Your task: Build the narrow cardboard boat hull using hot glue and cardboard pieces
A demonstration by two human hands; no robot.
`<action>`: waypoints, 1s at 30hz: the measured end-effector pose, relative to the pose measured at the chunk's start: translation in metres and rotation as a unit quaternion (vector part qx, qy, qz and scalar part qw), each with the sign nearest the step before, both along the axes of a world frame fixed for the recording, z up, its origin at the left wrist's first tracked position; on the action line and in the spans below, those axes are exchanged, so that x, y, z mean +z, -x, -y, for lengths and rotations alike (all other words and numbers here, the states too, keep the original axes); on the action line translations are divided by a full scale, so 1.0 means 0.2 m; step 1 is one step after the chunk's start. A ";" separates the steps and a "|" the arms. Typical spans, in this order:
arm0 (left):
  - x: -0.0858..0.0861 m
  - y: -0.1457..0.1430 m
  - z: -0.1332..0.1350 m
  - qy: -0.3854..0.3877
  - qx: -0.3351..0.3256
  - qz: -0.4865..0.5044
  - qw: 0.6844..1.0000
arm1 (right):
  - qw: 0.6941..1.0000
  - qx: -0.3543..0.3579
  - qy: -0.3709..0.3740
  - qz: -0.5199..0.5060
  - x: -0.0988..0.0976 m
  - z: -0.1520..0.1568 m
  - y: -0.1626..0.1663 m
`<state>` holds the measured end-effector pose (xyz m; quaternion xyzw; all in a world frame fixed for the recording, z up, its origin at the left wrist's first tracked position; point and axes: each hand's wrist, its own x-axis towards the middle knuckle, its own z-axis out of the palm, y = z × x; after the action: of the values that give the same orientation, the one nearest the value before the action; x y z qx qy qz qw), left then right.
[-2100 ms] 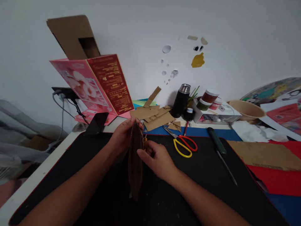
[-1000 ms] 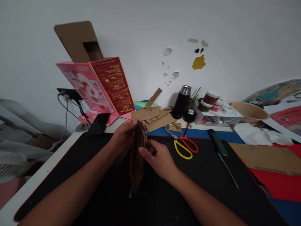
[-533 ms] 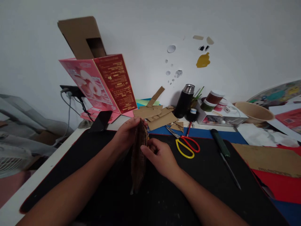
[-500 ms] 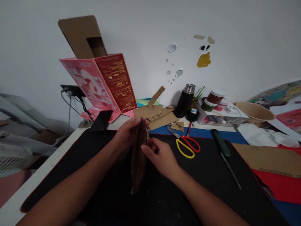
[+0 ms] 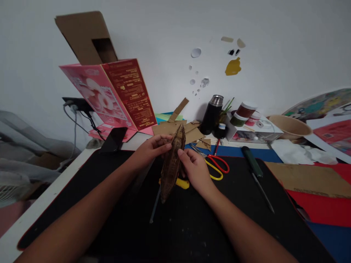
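Observation:
Both my hands hold a long, narrow brown cardboard piece (image 5: pixel 172 165), pointed at both ends, lifted on edge above the black mat (image 5: pixel 109 190). My left hand (image 5: pixel 150 149) pinches its upper left side with fingers closed. On its right side my right hand (image 5: pixel 194 168) grips it, thumb on the face. A yellow-handled tool (image 5: pixel 182 183) with a grey blade (image 5: pixel 155 209) lies on the mat under the piece.
Red and yellow scissors (image 5: pixel 216 167) and a green-handled screwdriver (image 5: pixel 255 171) lie to the right. Cardboard scraps (image 5: pixel 170 128), a black flask (image 5: pixel 210 115), paint jars (image 5: pixel 242 113), a bowl (image 5: pixel 287 127) and a pink box (image 5: pixel 109 95) stand behind. A cardboard sheet (image 5: pixel 309 179) lies far right.
The cardboard piece has been lifted off the mat and tilted, its top leaning right. A yellow-handled tool is uncovered beneath it. My right hand moved up along the piece.

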<state>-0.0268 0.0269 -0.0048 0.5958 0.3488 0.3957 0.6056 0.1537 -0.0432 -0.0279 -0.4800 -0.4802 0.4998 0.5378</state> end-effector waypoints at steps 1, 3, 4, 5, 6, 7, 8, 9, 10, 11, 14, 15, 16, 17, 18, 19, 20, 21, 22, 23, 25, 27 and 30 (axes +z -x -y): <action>0.00 0.00 0.00 -0.004 0.000 -0.014 1.000 | 1.000 -0.002 -0.001 -0.004 0.00 0.00 0.00; 0.00 -0.01 0.01 -0.010 0.005 -0.025 1.000 | 1.000 -0.001 0.000 -0.008 0.00 0.00 0.00; 0.00 -0.01 0.01 -0.013 0.008 -0.026 1.000 | 1.000 0.000 0.001 -0.009 -0.01 0.00 0.00; 0.00 -0.01 0.01 -0.014 0.009 -0.028 0.999 | 1.000 0.002 0.001 -0.008 -0.01 0.00 0.00; 0.00 -0.01 0.01 -0.015 0.010 -0.028 0.999 | 1.000 0.003 0.001 -0.008 -0.01 0.00 0.00; 0.00 -0.02 0.01 -0.013 0.012 -0.027 0.999 | 1.000 0.004 0.001 -0.008 -0.01 0.00 0.00; 0.00 -0.02 0.01 -0.010 0.013 -0.026 1.000 | 1.000 0.004 0.001 -0.008 -0.01 0.00 0.00; -0.01 -0.02 0.01 -0.004 0.013 -0.025 1.000 | 1.000 0.003 0.000 -0.008 -0.01 -0.01 0.00; -0.01 -0.02 0.01 0.004 0.013 -0.025 1.000 | 1.000 0.002 -0.001 -0.009 -0.02 -0.01 0.00; -0.01 -0.02 0.02 0.011 0.015 -0.025 1.000 | 1.000 0.001 -0.002 -0.010 -0.02 -0.01 0.00; 0.00 -0.03 0.03 0.022 0.025 -0.044 0.999 | 1.000 -0.005 -0.008 -0.008 -0.02 -0.01 -0.01; 0.00 -0.04 0.03 0.018 0.031 -0.053 0.998 | 1.000 -0.005 -0.009 -0.008 -0.02 -0.01 -0.01; 0.01 -0.04 0.04 0.013 0.037 -0.062 0.997 | 1.000 -0.004 -0.009 -0.009 -0.02 -0.01 0.00; 0.01 -0.04 0.04 0.009 0.041 -0.069 0.997 | 1.000 -0.004 -0.008 -0.010 -0.02 -0.01 0.00; 0.01 -0.04 0.04 0.007 0.043 -0.073 0.996 | 1.000 -0.002 -0.007 -0.012 -0.02 -0.01 0.00; 0.01 -0.04 0.04 0.007 0.045 -0.074 0.996 | 1.000 -0.001 -0.006 -0.014 -0.02 -0.01 0.00; 0.02 -0.04 0.04 0.007 0.046 -0.075 0.996 | 1.000 0.000 -0.005 -0.016 -0.02 -0.01 0.00; 0.02 -0.04 0.04 0.005 0.048 -0.076 0.996 | 1.000 0.001 -0.004 -0.018 -0.02 -0.01 0.00; 0.01 -0.04 0.04 0.001 0.049 -0.078 0.996 | 1.000 0.001 -0.004 -0.019 -0.02 -0.01 0.00; 0.01 -0.04 0.03 -0.004 0.051 -0.082 0.995 | 1.000 0.001 -0.003 -0.020 -0.02 -0.01 0.01; 0.01 -0.04 0.03 -0.015 0.055 -0.091 0.994 | 1.000 0.000 -0.002 -0.018 -0.02 -0.01 0.01; 0.01 -0.04 0.03 -0.023 0.057 -0.097 0.993 | 1.000 0.000 -0.001 -0.017 -0.02 -0.01 0.01; 0.00 -0.03 0.03 -0.042 0.059 -0.104 0.992 | 1.000 0.003 -0.002 -0.019 -0.02 -0.01 0.01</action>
<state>-0.0199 0.0206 -0.0043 0.6369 0.4274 0.3812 0.5161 0.1508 -0.0414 -0.0327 -0.4680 -0.4722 0.5092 0.5466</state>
